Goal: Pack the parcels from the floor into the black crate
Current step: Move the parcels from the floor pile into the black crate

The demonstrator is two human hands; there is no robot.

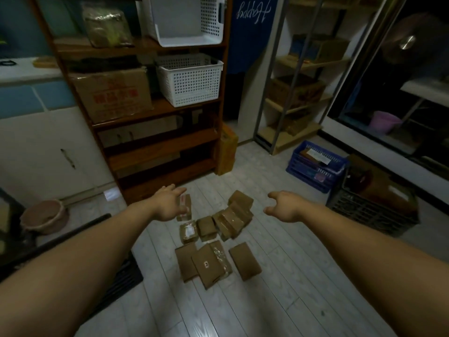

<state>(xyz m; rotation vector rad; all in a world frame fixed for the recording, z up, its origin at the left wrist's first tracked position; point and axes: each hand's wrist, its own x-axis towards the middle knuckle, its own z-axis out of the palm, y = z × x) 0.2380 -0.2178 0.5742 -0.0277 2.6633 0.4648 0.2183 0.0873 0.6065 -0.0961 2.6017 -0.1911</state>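
Forearms: nearest to us, our 2 bare forearms reach forward from the bottom corners over the pale plank floor (279, 295).
Wooden shelf unit (155, 142): the largest thing ahead, standing at the back left; it carries a printed cardboard box (111, 93) and 2 white perforated baskets, the lower one (190, 80) beside the box, the upper one (187, 19) tilted on the shelf above.
Black crate (369, 210): on the floor to our right, beyond the right hand, already holding brown parcels; we cannot count them.
Blue crate (313, 166): just behind the black crate, nearer the metal rack, with a labelled package in it.
Parcels (213, 239): a cluster of brown taped cartons lies on the floor between our hands and below them, about 10, some overlapping; the far right ones lean on each other, while 1 flat carton (245, 261) lies slightly apart at the near right.
Left hand (167, 204): spread, palm down, empty, hovering over the far-left labelled parcel (185, 207); we cannot tell whether it touches.
Right hand (286, 206): fingers loosely curled and apart, empty, in the air right of the cluster, clear of every parcel.
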